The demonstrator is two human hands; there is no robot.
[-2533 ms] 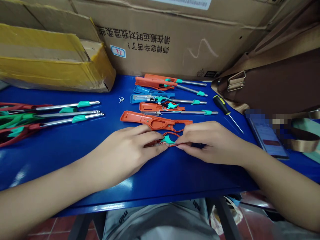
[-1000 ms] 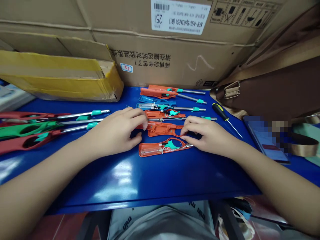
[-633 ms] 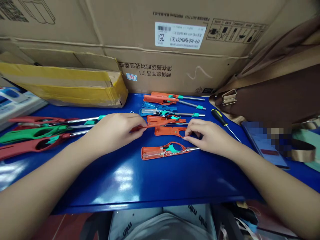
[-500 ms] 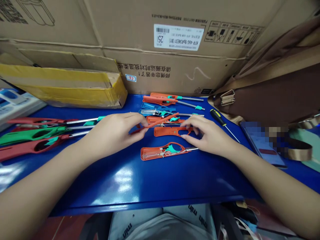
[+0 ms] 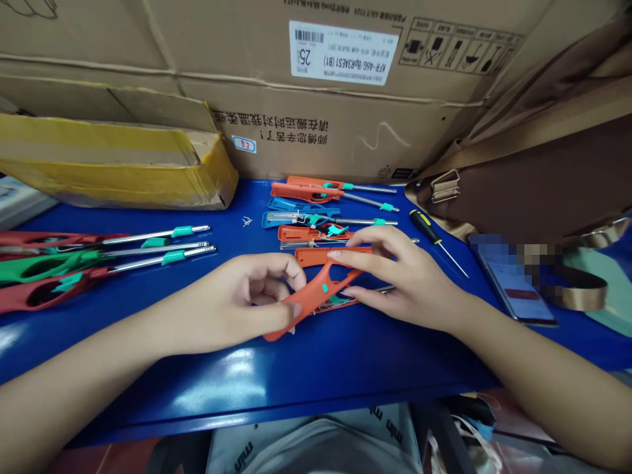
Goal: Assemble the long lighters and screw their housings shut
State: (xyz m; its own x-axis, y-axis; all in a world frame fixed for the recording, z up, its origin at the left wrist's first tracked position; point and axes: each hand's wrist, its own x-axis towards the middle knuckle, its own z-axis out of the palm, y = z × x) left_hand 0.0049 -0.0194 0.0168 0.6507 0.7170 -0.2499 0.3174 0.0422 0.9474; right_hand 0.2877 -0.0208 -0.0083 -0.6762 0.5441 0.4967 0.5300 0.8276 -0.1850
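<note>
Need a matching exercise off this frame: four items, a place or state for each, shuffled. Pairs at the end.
Column one
1. Screwdriver
2. Small metal pieces
3. Green lighter
4. Closest orange shell half

Column two
A. Lying between red lighters
B. Held in the left hand
C. Just to the left of the phone
D. Loose in a small pile

Pairs: 1-C, 2-D, 3-A, 4-B
</note>
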